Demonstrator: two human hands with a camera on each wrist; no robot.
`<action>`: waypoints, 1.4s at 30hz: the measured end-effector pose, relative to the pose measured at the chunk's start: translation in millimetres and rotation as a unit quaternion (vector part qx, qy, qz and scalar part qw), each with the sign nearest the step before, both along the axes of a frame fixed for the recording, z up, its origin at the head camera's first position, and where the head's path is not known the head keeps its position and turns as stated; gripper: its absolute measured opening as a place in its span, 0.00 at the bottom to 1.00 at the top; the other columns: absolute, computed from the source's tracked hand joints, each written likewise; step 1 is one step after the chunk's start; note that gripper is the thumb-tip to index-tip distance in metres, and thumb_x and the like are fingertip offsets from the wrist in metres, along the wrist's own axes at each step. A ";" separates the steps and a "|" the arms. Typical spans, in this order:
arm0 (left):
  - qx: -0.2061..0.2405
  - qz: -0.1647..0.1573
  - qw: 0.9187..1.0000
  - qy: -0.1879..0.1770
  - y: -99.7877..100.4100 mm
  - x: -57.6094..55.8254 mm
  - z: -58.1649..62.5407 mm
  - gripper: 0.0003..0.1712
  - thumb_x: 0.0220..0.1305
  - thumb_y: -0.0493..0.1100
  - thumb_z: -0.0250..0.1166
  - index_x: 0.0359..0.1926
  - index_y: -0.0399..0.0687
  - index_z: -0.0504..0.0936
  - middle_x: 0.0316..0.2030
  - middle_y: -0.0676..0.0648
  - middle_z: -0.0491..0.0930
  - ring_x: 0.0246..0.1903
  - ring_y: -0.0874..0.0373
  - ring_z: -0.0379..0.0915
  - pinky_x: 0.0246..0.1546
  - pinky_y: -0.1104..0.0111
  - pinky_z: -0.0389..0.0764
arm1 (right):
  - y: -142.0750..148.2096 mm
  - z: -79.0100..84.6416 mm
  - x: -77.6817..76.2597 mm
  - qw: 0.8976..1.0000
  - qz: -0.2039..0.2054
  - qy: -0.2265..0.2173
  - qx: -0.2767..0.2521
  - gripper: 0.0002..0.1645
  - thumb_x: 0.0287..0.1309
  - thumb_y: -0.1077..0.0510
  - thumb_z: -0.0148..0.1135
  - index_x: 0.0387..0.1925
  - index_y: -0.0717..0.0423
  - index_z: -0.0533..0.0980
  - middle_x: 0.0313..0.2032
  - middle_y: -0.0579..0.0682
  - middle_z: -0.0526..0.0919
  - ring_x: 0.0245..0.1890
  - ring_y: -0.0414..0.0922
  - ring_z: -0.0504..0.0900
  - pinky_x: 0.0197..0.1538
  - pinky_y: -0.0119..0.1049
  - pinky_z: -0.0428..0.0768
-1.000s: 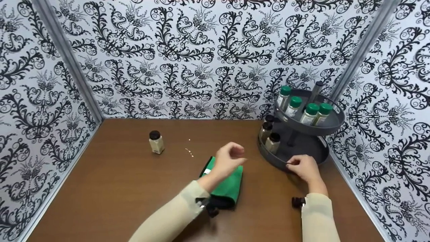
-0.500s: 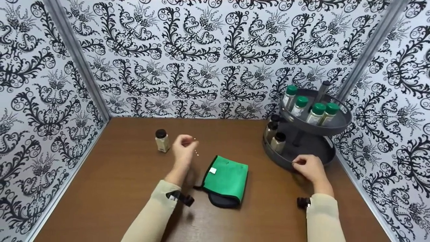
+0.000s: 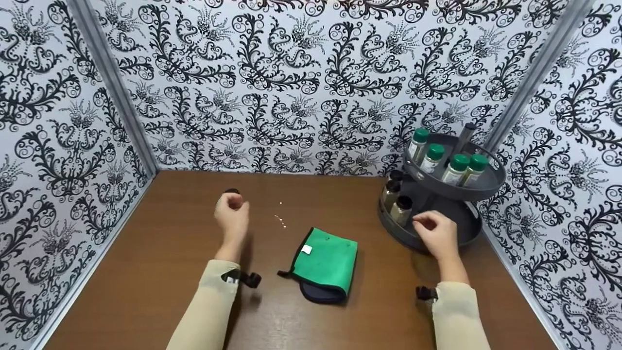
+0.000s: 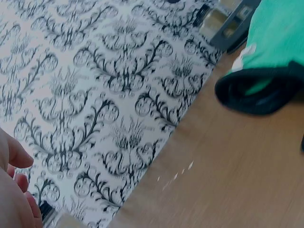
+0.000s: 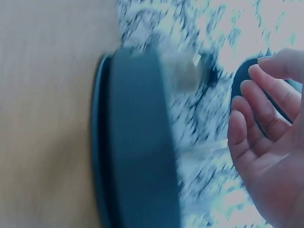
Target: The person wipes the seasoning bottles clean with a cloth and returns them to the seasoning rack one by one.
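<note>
My left hand point(image 3: 232, 214) hovers in front of a spice jar point(image 3: 232, 190) and hides most of it except the black lid. In the left wrist view that jar point(image 4: 66, 221) shows only partly, beyond the loosely bent fingers, and no grip on it is visible. My right hand point(image 3: 436, 233) is raised at the front of a dark grey two-tier rack point(image 3: 396, 232). Its fingers curve loosely with the thumb near the index finger, and nothing is held in the right wrist view. Black-lidded jars point(image 3: 401, 211) stand on the rack's lower tier. Green-capped jars point(image 3: 455, 170) stand on the upper tier.
A folded green cloth point(image 3: 325, 260) with black edging lies on the brown table point(image 3: 160, 272) between the arms. Small white bits point(image 3: 280, 221) are scattered behind it. Patterned walls point(image 3: 272, 97) enclose the table at the back and sides.
My left hand has swung left from above the green cloth, past the white bits, to the lone jar. My right hand stays near the rack, now slightly higher, apparently with the rack turning little or not at all.
</note>
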State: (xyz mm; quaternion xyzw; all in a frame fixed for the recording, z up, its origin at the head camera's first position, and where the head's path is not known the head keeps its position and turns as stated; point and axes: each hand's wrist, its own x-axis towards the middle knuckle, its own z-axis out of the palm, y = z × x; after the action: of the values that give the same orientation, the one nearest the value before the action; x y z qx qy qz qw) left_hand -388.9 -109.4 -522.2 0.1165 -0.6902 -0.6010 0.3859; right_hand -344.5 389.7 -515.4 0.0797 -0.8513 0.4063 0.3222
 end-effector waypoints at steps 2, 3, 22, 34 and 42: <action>0.001 0.014 1.000 0.004 -7.2 -2.7 -2.2 0.09 0.51 0.26 0.71 0.33 0.33 0.80 0.32 0.42 0.78 0.34 0.53 0.74 0.38 0.75 0.71 | -17.6 4.8 0.7 0.999 0.024 -0.034 -0.025 0.05 0.53 0.69 0.75 0.32 0.59 0.89 0.30 0.55 0.90 0.27 0.28 0.78 0.35 0.18 0.75; 0.001 0.022 1.000 0.004 -10.6 -4.5 -3.5 0.10 0.51 0.27 0.72 0.33 0.33 0.80 0.32 0.42 0.78 0.35 0.51 0.74 0.39 0.74 0.70 | -26.8 6.1 0.6 0.997 0.038 -0.056 -0.040 0.04 0.54 0.68 0.74 0.33 0.60 0.89 0.29 0.55 0.89 0.26 0.28 0.79 0.34 0.20 0.76; 0.086 -0.111 0.984 -0.113 -45.6 -30.2 -59.6 0.43 0.61 0.34 0.75 0.74 0.40 0.68 0.73 0.34 0.70 0.72 0.38 0.69 0.69 0.49 0.76 | -127.2 -40.8 6.1 0.926 0.150 -0.328 -0.115 0.29 0.60 0.68 0.68 0.63 0.71 0.77 0.58 0.72 0.80 0.53 0.54 0.83 0.46 0.45 0.88; 0.093 -0.086 0.987 -0.095 -46.3 -28.9 -63.8 0.31 0.59 0.29 0.71 0.65 0.36 0.79 0.61 0.32 0.80 0.61 0.41 0.76 0.63 0.55 0.76 | -132.8 -47.6 4.7 0.876 0.180 -0.398 -0.203 0.21 0.58 0.69 0.70 0.53 0.72 0.80 0.35 0.49 0.83 0.29 0.38 0.84 0.33 0.32 0.85; 0.090 -0.086 0.987 -0.099 -43.7 -23.9 -63.9 0.30 0.58 0.29 0.73 0.63 0.36 0.80 0.58 0.31 0.81 0.58 0.42 0.77 0.59 0.58 0.77 | -133.0 -47.1 5.1 0.863 0.188 -0.402 -0.240 0.22 0.52 0.74 0.69 0.51 0.77 0.80 0.30 0.46 0.86 0.28 0.36 0.84 0.34 0.29 0.85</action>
State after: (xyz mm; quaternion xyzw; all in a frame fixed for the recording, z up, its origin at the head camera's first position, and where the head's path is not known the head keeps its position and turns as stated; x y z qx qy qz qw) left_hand -412.8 -153.1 -586.1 0.1496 -0.6756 -0.6770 0.2506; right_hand -339.4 256.7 -562.5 -0.0121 -0.7518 0.6480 -0.1214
